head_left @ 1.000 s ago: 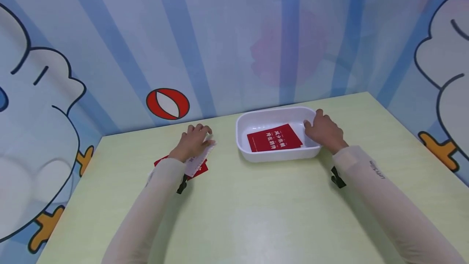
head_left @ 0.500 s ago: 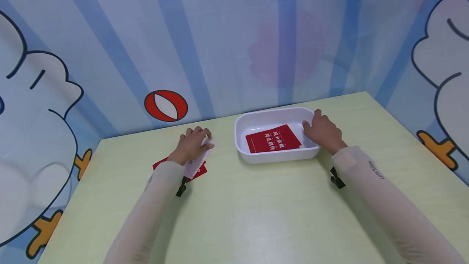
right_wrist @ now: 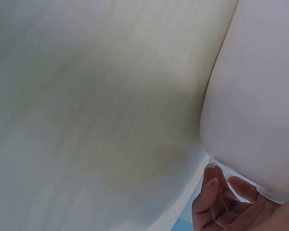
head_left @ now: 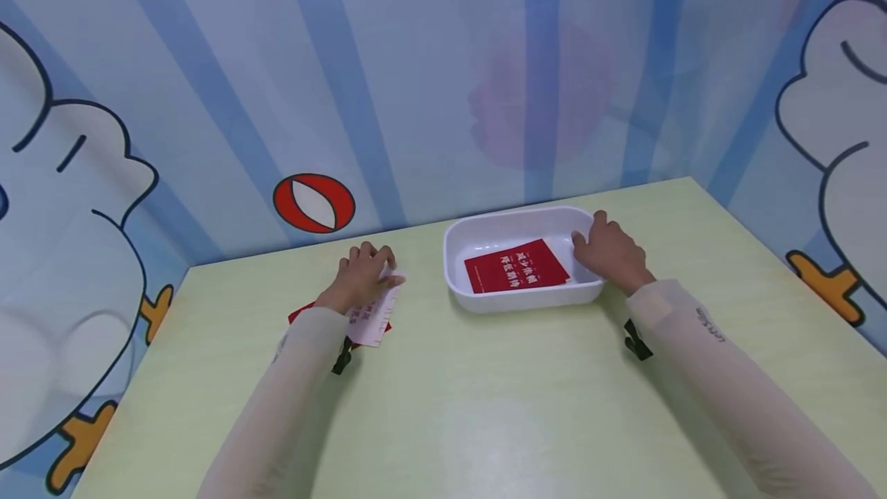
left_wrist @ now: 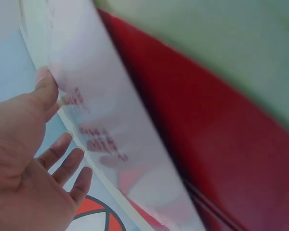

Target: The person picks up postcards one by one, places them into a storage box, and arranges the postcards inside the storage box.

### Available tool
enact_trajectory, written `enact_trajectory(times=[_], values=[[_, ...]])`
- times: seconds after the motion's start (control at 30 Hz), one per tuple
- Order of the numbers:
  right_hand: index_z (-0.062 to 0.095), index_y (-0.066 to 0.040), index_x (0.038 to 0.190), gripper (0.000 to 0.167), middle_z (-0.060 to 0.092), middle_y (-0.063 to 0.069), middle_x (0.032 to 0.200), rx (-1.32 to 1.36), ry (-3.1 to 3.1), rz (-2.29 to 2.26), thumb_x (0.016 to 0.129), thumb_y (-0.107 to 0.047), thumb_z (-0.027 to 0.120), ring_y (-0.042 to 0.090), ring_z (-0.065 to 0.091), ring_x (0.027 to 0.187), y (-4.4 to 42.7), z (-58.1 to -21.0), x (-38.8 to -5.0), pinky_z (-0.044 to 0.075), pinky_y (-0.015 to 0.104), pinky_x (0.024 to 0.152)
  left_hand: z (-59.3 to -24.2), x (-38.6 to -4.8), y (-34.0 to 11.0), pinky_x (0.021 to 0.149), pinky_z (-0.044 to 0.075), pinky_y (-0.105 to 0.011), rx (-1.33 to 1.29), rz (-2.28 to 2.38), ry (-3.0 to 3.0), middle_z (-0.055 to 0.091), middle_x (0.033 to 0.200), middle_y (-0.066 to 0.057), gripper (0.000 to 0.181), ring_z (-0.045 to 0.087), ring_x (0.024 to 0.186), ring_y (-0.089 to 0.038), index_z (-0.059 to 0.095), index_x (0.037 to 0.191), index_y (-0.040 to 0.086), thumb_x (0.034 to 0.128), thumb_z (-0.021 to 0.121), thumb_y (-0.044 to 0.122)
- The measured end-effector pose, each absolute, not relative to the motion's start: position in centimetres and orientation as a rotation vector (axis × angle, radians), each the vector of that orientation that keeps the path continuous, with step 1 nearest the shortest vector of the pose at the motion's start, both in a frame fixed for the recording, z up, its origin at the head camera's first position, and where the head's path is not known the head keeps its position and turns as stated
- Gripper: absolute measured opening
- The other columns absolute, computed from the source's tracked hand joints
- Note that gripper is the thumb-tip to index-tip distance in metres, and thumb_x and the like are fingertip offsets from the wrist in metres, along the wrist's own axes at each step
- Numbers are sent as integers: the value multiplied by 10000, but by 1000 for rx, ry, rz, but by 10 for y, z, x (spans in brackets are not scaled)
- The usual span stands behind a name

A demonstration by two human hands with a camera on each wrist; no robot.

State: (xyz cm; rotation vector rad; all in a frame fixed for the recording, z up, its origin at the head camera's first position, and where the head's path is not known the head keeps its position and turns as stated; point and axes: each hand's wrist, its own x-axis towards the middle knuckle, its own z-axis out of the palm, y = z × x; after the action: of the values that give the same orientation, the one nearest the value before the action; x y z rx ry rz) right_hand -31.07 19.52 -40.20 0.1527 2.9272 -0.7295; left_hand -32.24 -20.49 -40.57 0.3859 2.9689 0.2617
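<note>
My left hand (head_left: 360, 279) pinches the edge of a thin whitish sheet (head_left: 374, 318) between thumb and index finger. Faint red writing marks this see-through sheet (left_wrist: 106, 96), and the other fingers are spread apart in the left wrist view. Beneath it on the table lies red card or paper (left_wrist: 221, 120), mostly covered by the sheet and forearm in the head view. With thumb inside and fingers outside, my right hand (head_left: 615, 252) grips the right rim of a white plastic tub (head_left: 520, 301). Inside the tub rests a red card (head_left: 516, 266) with white characters, seemingly over another.
The pale wooden table (head_left: 471, 399) runs back to a blue striped backdrop (head_left: 443, 83) with cartoon figures. More printed backdrop closes in at left and right. The tub stands close to the table's back edge.
The whitish sheet in my left hand has turned, so its near end swings toward me and its writing shows. My right hand stays on the tub's rim.
</note>
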Motion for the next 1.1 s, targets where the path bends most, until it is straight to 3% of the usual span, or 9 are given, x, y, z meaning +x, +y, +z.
enact_trajectory(times=[0.3, 0.57, 0.9, 1.1], values=[[245, 124, 1429, 660, 492, 328, 1245, 168, 2936, -734, 1010, -360, 407, 452, 567, 1100, 196, -402, -311, 508, 633, 908, -401, -323, -203, 1014, 309, -527, 373, 179, 2976, 500, 1206, -172, 374, 388, 1145, -345, 510, 1196, 54, 985, 605, 348], [227, 119, 1445, 680, 473, 332, 1283, 186, 2920, -735, 1006, -362, 424, 465, 548, 1150, 195, -403, -311, 490, 646, 940, -410, -325, -207, 1030, 305, -527, 349, 165, 2994, 498, 1250, -177, 444, 388, 1166, -347, 489, 1263, 38, 985, 604, 364], [226, 119, 1452, 685, 468, 336, 1296, 168, 2928, -762, 1002, -356, 428, 474, 539, 1156, 196, -404, -308, 485, 654, 938, -406, -326, -207, 1026, 294, -508, 330, 216, 2950, 499, 1186, -171, 420, 385, 1137, -335, 516, 1203, 13, 989, 596, 365], [227, 118, 1454, 689, 461, 338, 1307, 170, 2928, -762, 1000, -355, 439, 478, 534, 1172, 196, -403, -308, 481, 656, 946, -406, -327, -209, 967, 301, -489, 365, 192, 2935, 499, 1124, -177, 446, 383, 1083, -330, 513, 1213, -29, 999, 580, 356]])
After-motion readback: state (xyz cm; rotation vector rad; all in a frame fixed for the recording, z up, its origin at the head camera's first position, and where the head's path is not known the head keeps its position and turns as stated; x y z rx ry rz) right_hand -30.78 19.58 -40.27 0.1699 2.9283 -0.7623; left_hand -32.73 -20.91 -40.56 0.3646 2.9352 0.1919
